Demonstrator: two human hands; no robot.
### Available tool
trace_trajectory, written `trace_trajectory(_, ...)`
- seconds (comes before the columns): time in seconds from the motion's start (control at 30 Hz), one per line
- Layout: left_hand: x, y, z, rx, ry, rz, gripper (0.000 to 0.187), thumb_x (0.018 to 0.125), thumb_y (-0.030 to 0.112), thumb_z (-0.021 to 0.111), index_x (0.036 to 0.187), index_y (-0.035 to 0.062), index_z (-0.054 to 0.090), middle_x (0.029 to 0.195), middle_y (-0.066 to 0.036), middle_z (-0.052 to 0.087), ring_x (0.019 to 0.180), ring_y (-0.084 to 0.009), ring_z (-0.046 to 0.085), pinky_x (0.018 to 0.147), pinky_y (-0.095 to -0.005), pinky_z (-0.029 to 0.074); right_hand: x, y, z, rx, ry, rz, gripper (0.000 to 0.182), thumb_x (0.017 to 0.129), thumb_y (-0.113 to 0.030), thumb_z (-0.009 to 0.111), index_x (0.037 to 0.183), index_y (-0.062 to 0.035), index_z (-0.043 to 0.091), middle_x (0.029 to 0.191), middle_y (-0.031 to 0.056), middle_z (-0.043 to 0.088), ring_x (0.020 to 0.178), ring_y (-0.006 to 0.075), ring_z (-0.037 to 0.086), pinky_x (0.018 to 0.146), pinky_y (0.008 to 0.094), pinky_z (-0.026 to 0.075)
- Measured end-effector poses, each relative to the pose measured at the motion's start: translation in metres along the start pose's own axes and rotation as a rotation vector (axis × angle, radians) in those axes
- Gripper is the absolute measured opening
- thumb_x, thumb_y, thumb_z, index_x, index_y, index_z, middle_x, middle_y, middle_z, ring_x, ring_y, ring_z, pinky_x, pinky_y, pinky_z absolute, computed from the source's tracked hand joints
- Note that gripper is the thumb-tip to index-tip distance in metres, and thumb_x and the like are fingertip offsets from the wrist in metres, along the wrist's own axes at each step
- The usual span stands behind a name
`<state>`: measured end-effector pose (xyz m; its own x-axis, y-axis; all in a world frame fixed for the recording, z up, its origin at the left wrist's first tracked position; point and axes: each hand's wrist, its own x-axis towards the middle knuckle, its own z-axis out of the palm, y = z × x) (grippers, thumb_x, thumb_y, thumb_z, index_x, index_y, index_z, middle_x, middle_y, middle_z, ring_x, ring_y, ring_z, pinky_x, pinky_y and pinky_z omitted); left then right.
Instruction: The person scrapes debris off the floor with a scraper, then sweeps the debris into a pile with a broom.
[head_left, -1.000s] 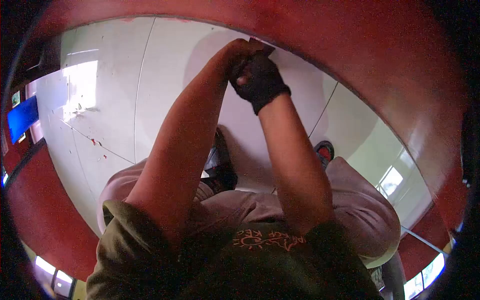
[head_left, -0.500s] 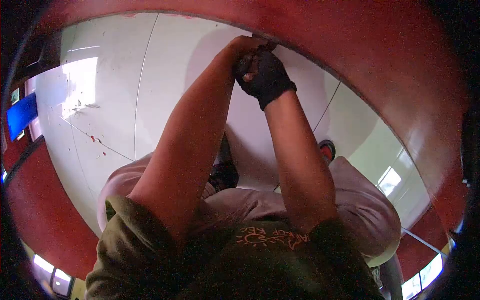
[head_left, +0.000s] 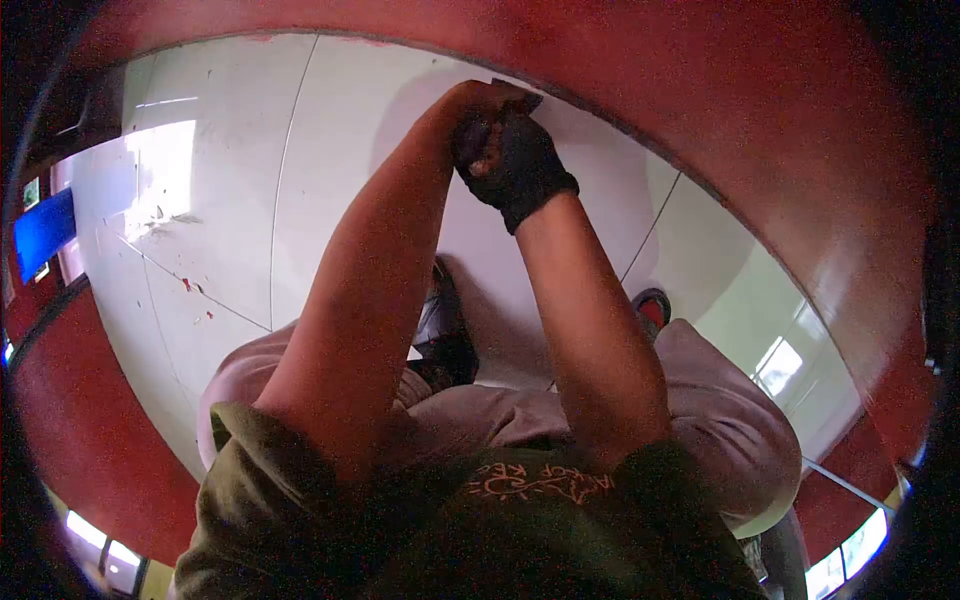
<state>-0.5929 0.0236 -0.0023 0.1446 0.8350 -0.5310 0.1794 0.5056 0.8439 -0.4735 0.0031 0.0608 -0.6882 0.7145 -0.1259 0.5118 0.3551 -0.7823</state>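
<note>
My left hand (head_left: pixel 478 97) is bent at the wrist, beside the edge of a large red surface. My right hand (head_left: pixel 528 165) wears a black glove and presses against the left one, its fingers curled. Between them a small dark piece (head_left: pixel 527 102) sticks out toward the red edge; its kind cannot be made out. The fingers of both hands look closed, but they are partly hidden by each other and by shadow.
The red surface (head_left: pixel 700 90) curves across the top and right of the view. Below lies a white tiled floor (head_left: pixel 340 130) with small red and dark scraps (head_left: pixel 188 286). My bent knees and dark shoes (head_left: pixel 652 308) are under my arms. A blue panel (head_left: pixel 45 235) stands far left.
Both hands have shifted a little to the left and slightly down in the view, staying pressed together. The view itself has barely moved.
</note>
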Motion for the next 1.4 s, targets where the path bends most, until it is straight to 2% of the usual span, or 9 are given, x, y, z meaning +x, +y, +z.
trace_trajectory(0.33, -0.002, -0.002, -0.007, 0.049, -0.047, 0.018, 0.028, 0.076, 0.025, 0.050, 0.094, 0.0046, 0.055, 0.084, -0.008, 0.057, 0.070, -0.0143, 0.052, 0.064, -0.0271, 0.041, 0.011, -0.008, 0.011, 0.744, 0.118, 0.125, 0.020, 0.064, -0.021, 0.057, 0.077, -0.0058, 0.054, 0.079, 0.0115, 0.059, 0.078, 0.0237, 0.056, 0.070, 0.0298, 0.044)
trace_trajectory(0.4, -0.007, -0.005, -0.009, 0.048, -0.065, 0.008, 0.028, 0.076, 0.025, 0.050, 0.094, 0.0046, 0.055, 0.084, -0.007, 0.057, 0.070, -0.0144, 0.052, 0.064, -0.0271, 0.041, -0.001, -0.015, 0.003, -0.026, 0.184, -0.234, 0.019, 0.065, -0.023, 0.055, 0.075, -0.0066, 0.056, 0.077, 0.0131, 0.059, 0.073, 0.0268, 0.057, 0.068, 0.0329, 0.045)
trace_trajectory(0.53, -0.013, -0.008, -0.015, 0.034, -0.068, -0.007, 0.029, 0.076, 0.026, 0.050, 0.094, 0.0044, 0.056, 0.084, -0.007, 0.057, 0.070, -0.0145, 0.052, 0.064, -0.0271, 0.041, 0.009, -0.013, 0.019, 0.373, 0.121, 0.116, 0.023, 0.068, -0.025, 0.050, 0.082, -0.0085, 0.058, 0.083, 0.0127, 0.059, 0.078, 0.0280, 0.056, 0.071, 0.0354, 0.044)
trace_trajectory(0.63, -0.006, -0.011, -0.018, 0.034, -0.068, -0.006, 0.029, 0.076, 0.026, 0.051, 0.094, 0.0043, 0.056, 0.083, -0.007, 0.057, 0.070, -0.0146, 0.053, 0.064, -0.0270, 0.041, 0.021, -0.016, 0.001, -0.413, -0.053, -0.210, 0.024, 0.071, -0.025, 0.046, 0.083, -0.0080, 0.057, 0.083, 0.0136, 0.059, 0.078, 0.0285, 0.055, 0.071, 0.0349, 0.044)
trace_trajectory(0.97, 0.025, -0.009, 0.028, 0.059, 0.124, -0.129, 0.031, 0.075, 0.028, 0.052, 0.094, 0.0040, 0.056, 0.083, -0.007, 0.058, 0.070, -0.0150, 0.053, 0.065, -0.0270, 0.042, -0.011, 0.012, -0.008, -0.073, -0.027, 0.022, 0.017, 0.072, -0.016, 0.046, 0.083, -0.0040, 0.051, 0.082, 0.0155, 0.056, 0.080, 0.0248, 0.054, 0.067, 0.0314, 0.044)
trace_trajectory(1.07, 0.042, -0.018, 0.027, 0.064, 0.114, -0.137, 0.031, 0.075, 0.029, 0.052, 0.094, 0.0039, 0.056, 0.082, -0.007, 0.058, 0.070, -0.0151, 0.053, 0.065, -0.0270, 0.042, -0.003, 0.033, 0.011, 0.784, 0.046, 0.073, 0.017, 0.074, -0.012, 0.043, 0.086, -0.0018, 0.047, 0.080, 0.0140, 0.055, 0.077, 0.0237, 0.053, 0.067, 0.0306, 0.043)
trace_trajectory(1.13, 0.043, -0.019, 0.031, 0.121, 0.108, -0.113, 0.032, 0.075, 0.029, 0.052, 0.094, 0.0038, 0.056, 0.082, -0.007, 0.058, 0.070, -0.0152, 0.053, 0.065, -0.0270, 0.042, -0.015, 0.000, -0.025, -0.034, -0.098, 0.060, 0.017, 0.074, -0.012, 0.045, 0.087, -0.0005, 0.046, 0.077, 0.0124, 0.055, 0.075, 0.0239, 0.053, 0.069, 0.0297, 0.043)
trace_trajectory(1.3, 0.064, -0.042, 0.038, 0.465, 0.184, 0.129, 0.033, 0.074, 0.030, 0.053, 0.094, 0.0037, 0.056, 0.082, -0.007, 0.058, 0.070, -0.0153, 0.054, 0.065, -0.0270, 0.042, -0.013, 0.019, -0.014, -0.201, 0.013, -0.190, 0.015, 0.074, -0.013, 0.047, 0.085, -0.0023, 0.048, 0.079, 0.0108, 0.056, 0.076, 0.0233, 0.053, 0.069, 0.0286, 0.042)
trace_trajectory(1.4, 0.056, -0.028, 0.041, -0.149, 0.174, -0.231, 0.034, 0.073, 0.032, 0.054, 0.092, 0.0035, 0.057, 0.082, -0.009, 0.059, 0.071, -0.0166, 0.055, 0.067, -0.0278, 0.043, -0.015, 0.026, -0.010, -0.228, -0.006, -0.271, 0.016, 0.074, -0.015, 0.047, 0.085, -0.0033, 0.049, 0.080, 0.0104, 0.056, 0.077, 0.0215, 0.053, 0.070, 0.0285, 0.042)
